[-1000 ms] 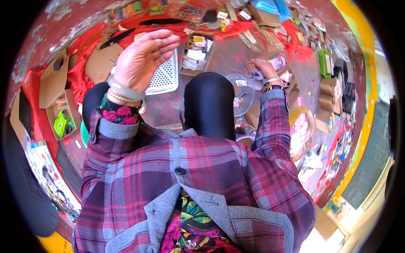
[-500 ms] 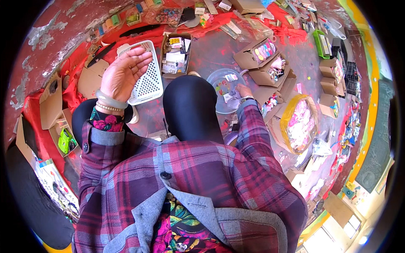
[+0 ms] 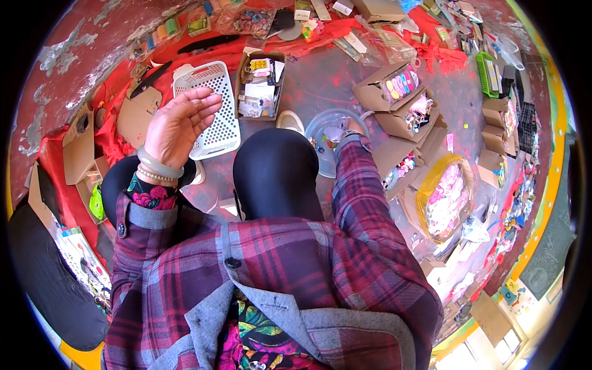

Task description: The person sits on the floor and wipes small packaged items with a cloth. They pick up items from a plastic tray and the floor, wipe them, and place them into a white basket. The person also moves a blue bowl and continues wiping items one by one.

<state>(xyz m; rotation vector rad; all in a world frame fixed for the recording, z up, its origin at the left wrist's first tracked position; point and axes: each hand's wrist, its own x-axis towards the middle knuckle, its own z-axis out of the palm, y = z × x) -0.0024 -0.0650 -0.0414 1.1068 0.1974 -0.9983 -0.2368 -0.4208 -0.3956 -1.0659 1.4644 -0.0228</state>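
My left hand (image 3: 185, 123) is raised over my left knee, palm turned up and fingers stretched out. It wears a pale bangle and a beaded bracelet, and nothing lies in it. Behind it on the floor is a white perforated plastic basket (image 3: 229, 139). My right hand (image 3: 353, 127) reaches down into a translucent round tub (image 3: 325, 165) beyond my right knee. Small items and a pale purplish piece (image 3: 335, 134) lie in the tub. My right fingers are hidden by the hand and sleeve, so I cannot tell what they touch.
A cardboard box of packets (image 3: 258, 116) stands beside the basket. Right of the tub are open cartons of small colourful goods (image 3: 401, 123) and a yellow-rimmed sack of pink-and-white pieces (image 3: 425, 185). A green basket (image 3: 486, 74) sits farther right. Red cloth (image 3: 324, 31) edges the far floor.
My right hand has reached farther into the tub, and its forearm has straightened. The left hand stays raised with its fingers stretched out. The view has shifted slightly.
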